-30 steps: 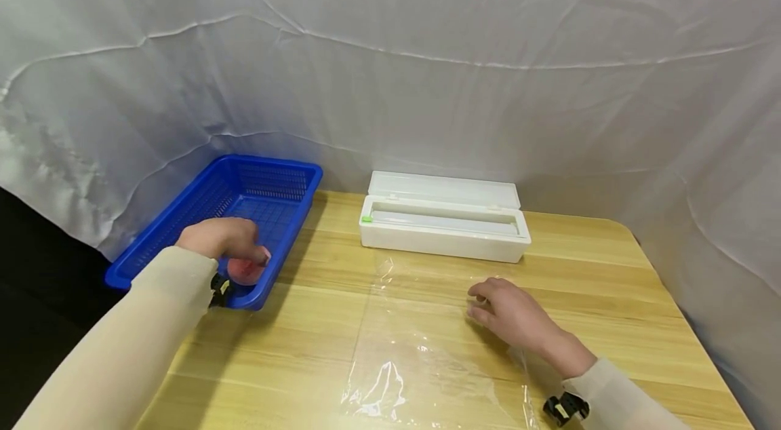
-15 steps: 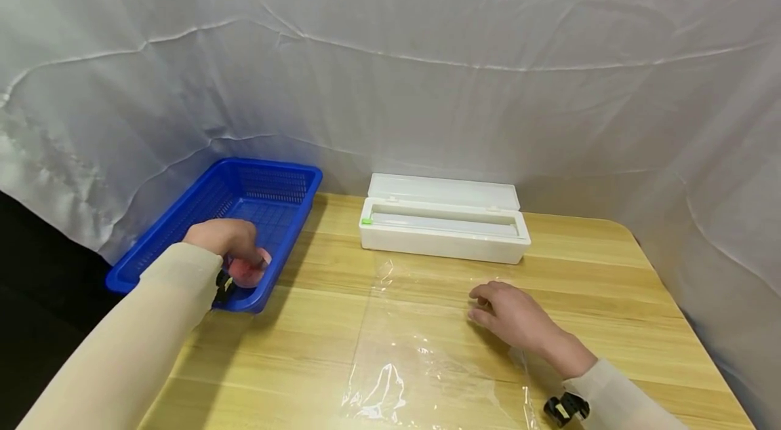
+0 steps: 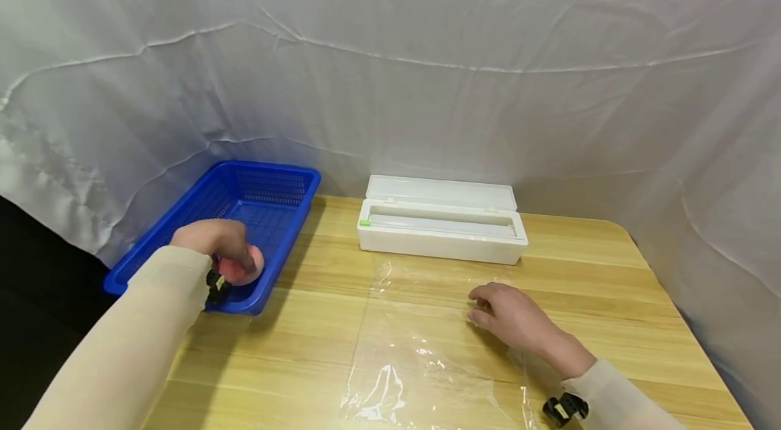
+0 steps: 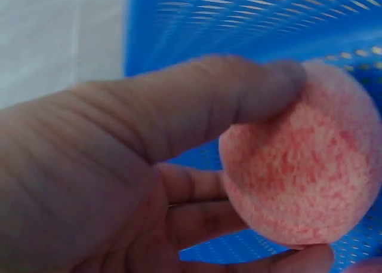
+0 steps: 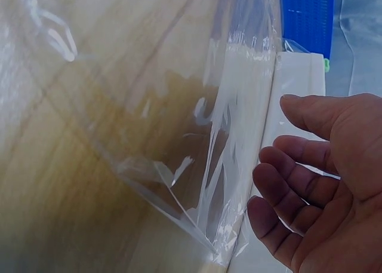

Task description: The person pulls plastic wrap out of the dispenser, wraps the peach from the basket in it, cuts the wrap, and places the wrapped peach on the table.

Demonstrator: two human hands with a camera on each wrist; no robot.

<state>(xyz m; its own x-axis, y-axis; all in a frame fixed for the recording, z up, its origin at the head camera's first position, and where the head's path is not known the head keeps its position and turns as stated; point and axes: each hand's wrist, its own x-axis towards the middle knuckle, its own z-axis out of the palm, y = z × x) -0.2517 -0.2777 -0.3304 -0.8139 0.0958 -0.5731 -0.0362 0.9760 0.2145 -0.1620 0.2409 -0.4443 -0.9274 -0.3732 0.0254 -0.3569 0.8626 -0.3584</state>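
My left hand [image 3: 213, 240] reaches into the blue plastic basket [image 3: 291, 233] at the left and grips a pink, speckled peach [image 4: 304, 171] between thumb and fingers. Part of another pink thing [image 4: 365, 267] shows at the lower corner of the left wrist view. My right hand [image 3: 515, 318] hovers over the right side of a clear sheet of cling film [image 3: 403, 342], its fingers loosely bent and holding nothing. That film lies wrinkled on the table in front of a white cling film dispenser [image 3: 442, 240].
The dispenser's lid [image 3: 442, 191] stands raised at the back, and a green slider [image 3: 365, 222] sits at its left end. Bare wooden table [image 3: 293, 355] lies between basket and film. White cloth [image 3: 427, 77] hangs behind and at both sides.
My left hand has shifted slightly left inside the basket with the peach, and more of the peach's pale side now shows. The right hand and the film have stayed put.
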